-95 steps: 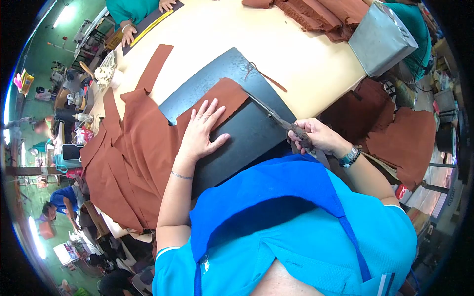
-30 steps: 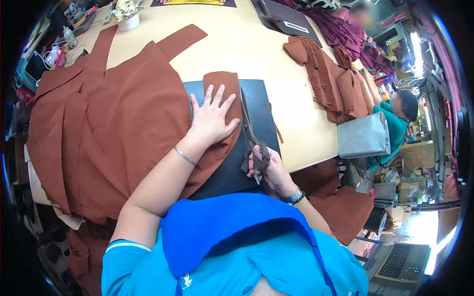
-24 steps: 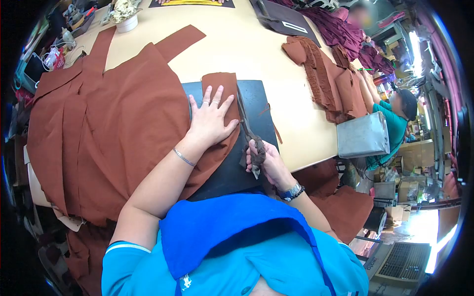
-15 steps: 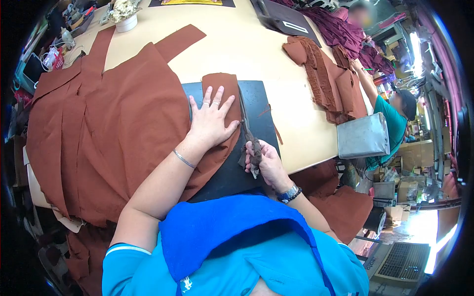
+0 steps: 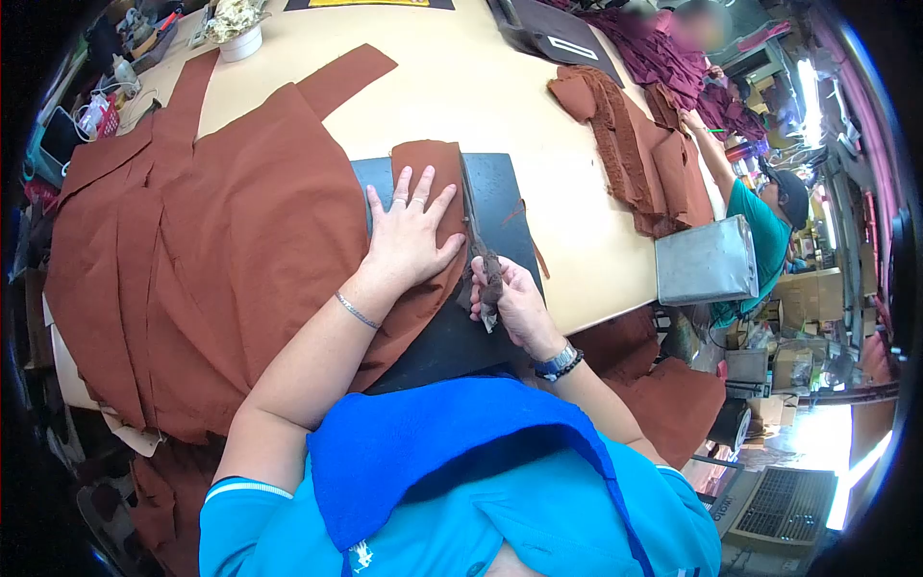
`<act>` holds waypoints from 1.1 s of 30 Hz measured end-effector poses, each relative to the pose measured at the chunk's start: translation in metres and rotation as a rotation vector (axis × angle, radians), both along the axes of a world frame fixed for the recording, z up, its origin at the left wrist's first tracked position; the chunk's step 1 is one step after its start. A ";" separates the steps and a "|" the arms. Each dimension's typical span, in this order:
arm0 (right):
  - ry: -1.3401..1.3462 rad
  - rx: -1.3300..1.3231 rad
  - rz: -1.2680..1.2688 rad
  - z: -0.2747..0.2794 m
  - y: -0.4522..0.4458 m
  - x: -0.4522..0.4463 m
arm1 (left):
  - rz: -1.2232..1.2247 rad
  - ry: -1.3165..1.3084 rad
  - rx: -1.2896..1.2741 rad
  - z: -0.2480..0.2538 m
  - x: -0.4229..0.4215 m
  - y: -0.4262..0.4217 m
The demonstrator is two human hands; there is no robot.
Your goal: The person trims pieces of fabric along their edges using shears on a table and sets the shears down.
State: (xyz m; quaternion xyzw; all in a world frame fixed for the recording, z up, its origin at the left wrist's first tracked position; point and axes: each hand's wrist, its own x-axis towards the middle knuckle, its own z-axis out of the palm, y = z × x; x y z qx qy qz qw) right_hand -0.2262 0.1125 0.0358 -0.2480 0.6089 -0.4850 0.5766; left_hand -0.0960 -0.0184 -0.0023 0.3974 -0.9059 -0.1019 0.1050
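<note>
My left hand [image 5: 408, 232] lies flat with fingers spread on the reddish-brown cloth [image 5: 260, 192], pressing a narrow folded end onto a dark board [image 5: 495, 197]. Close to its right, my right hand [image 5: 516, 302] is closed around the handles of what look like scissors [image 5: 490, 279], wrapped in dark, worn cloth. Their long, narrow blade points away from me along the right edge of the folded cloth. My fingers partly hide the grip, and whether the blades are apart is too small to tell.
Stacked brown cloth pieces [image 5: 654, 173] and a metal box [image 5: 707, 260] occupy the table's right side. A white pot [image 5: 240, 44] stands at the far left. Beyond the right edge, a co-worker in a green shirt [image 5: 755, 216] reaches toward the stack. Brown cloth [image 5: 673, 409] hangs below the table edge.
My right hand and the scissors have shifted slightly away from me and left along the cloth edge. My left hand stays spread on the cloth.
</note>
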 end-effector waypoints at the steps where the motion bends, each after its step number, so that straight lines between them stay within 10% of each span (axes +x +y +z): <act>1: 0.009 -0.007 0.004 -0.001 0.000 0.000 | 0.004 0.004 -0.022 -0.001 0.000 0.000; 26: -0.170 -0.129 -0.158 -0.009 -0.011 -0.014 | -0.052 0.020 -0.011 0.000 0.000 0.000; 33: -0.395 -0.153 -0.078 -0.011 0.055 -0.057 | -0.670 -0.125 -0.078 0.019 0.015 -0.041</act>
